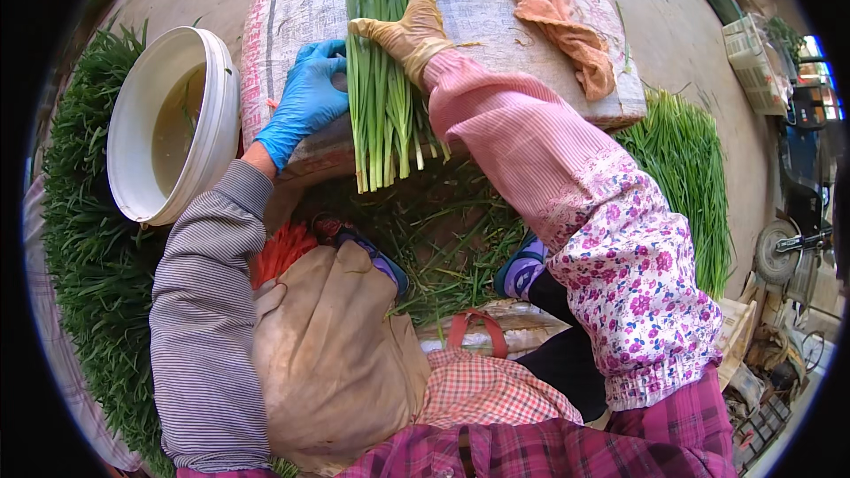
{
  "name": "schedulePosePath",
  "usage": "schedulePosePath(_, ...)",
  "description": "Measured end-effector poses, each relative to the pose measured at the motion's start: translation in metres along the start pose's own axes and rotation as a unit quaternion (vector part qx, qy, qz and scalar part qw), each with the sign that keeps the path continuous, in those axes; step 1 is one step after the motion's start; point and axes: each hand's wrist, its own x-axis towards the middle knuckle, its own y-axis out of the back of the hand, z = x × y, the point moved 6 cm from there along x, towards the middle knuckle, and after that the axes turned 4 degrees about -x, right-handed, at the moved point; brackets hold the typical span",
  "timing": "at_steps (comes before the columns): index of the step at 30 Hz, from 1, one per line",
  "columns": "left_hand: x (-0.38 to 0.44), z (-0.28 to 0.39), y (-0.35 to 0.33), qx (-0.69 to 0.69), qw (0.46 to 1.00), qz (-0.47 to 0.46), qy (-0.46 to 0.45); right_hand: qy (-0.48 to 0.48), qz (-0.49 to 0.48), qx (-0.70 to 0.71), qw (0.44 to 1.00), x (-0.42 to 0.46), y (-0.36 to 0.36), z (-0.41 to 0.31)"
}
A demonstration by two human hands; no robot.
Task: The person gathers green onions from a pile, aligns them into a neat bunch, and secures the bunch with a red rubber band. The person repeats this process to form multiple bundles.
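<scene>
A bunch of long green leafy stalks, like garlic chives (378,86), lies on a stuffed woven sack (299,6), its pale cut ends hanging over the near edge. My right hand (408,26), in a yellowish glove, grips the bunch from the right, thumb across its top. At the bunch's left side is my left hand (315,93) in a blue glove, fingers curled against the stalks; whether it holds something is partly hidden. To the right on the sack lies a crumpled orange cloth (564,33).
A white bucket (216,126) of murky water stands left, beside a big mass of greens (86,212). More greens (684,179) lie right of the sack. Loose leaves litter the ground between my feet. Red strips (285,252) lie near my left foot. A wheeled vehicle (780,252) stands far right.
</scene>
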Motion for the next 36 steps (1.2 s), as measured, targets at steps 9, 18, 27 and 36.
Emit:
schedulePosePath(9, -0.007, -0.016, 0.008, -0.014, 0.999, -0.037, 0.017, 0.067, -0.218, -0.234, 0.945, -0.034, 0.121, 0.021)
schedulePosePath(18, -0.005, -0.023, 0.015, 0.006, 0.993, -0.072, 0.098, 0.328, -0.141, -0.266, 0.896, -0.12, 0.093, -0.013)
schedulePosePath(27, -0.003, 0.001, -0.001, -0.089, 0.962, -0.079, 0.246, 0.049, -0.23, -0.389, 0.891, -0.09, 0.044, 0.001)
schedulePosePath(36, -0.004, -0.011, 0.015, -0.154, 0.914, -0.174, 0.332, -0.073, -0.315, -0.391, 0.862, -0.071, 0.031, 0.003)
